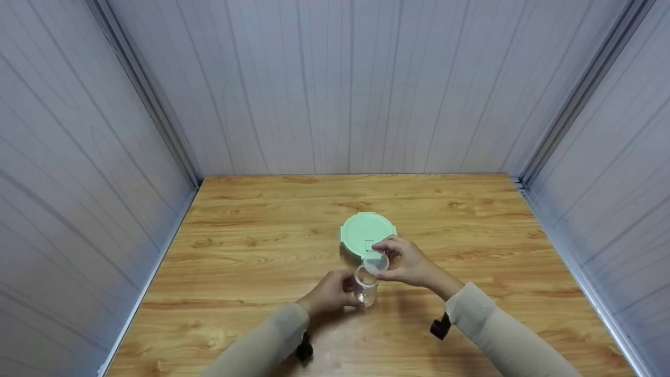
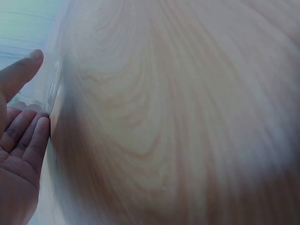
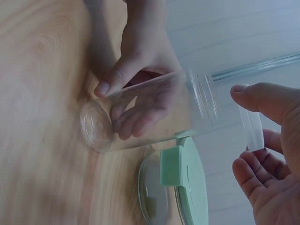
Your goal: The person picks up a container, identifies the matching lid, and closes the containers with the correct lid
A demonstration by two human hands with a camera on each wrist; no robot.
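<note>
A clear, see-through jar (image 1: 366,294) with an open mouth stands on the table, gripped from the side by my left hand (image 1: 333,291). In the left wrist view, the thumb and fingers lie on either side of the jar wall (image 2: 41,89). My right hand (image 1: 411,264) pinches a round, translucent whitish lid (image 1: 375,262) by its edge, near the jar's mouth. The right wrist view shows a gap between this lid (image 3: 253,126) and the jar's threaded rim (image 3: 204,96). I see nothing inside the jar (image 3: 180,112).
Just behind the hands sits a round container with a light green clip lid (image 1: 368,230); its body (image 3: 153,192) looks transparent. The wood-grain table (image 1: 235,246) is bounded by pale panel walls (image 1: 335,89) at the back and both sides.
</note>
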